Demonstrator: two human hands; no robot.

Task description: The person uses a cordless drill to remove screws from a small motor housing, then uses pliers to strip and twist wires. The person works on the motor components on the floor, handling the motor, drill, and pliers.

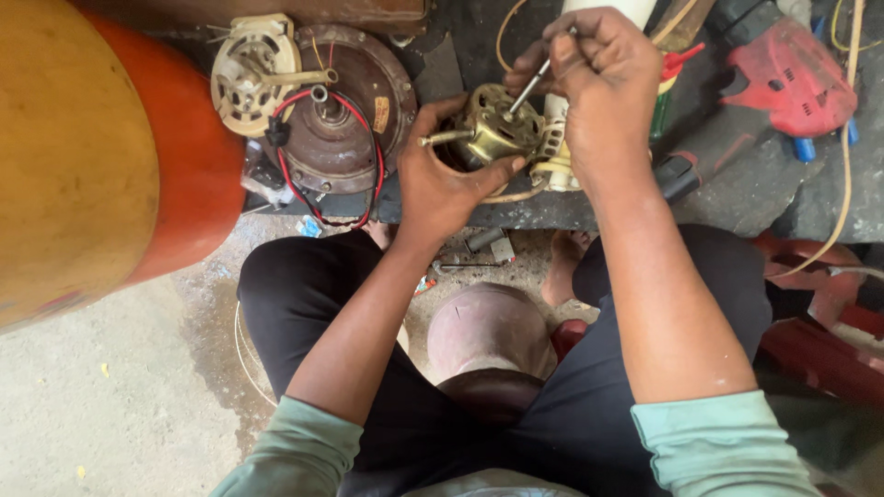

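Nearest, at 6 o'clock: pale green sleeves pushed up, black trousers on bent knees. Between the knees, a dull pinkish metal dome on the floor.

Fingers of the left hand closed around a small brass-coloured motor, thumb pressed on its lower right edge, shaft sticking out toward 9 o'clock. Fingers of the right hand wrapped tight on a screwdriver, metal tip slanting down to 7 o'clock and touching the top of the motor. Motor held just above the front edge of the dark table, near the centre top of the view.

Outward at 9 o'clock from the motor: a round brown fan motor housing with red and black wires looping over it, and a cream ribbed part touching its upper left side. At 3 o'clock, well apart: a red power tool. Far left: a big orange cylinder.
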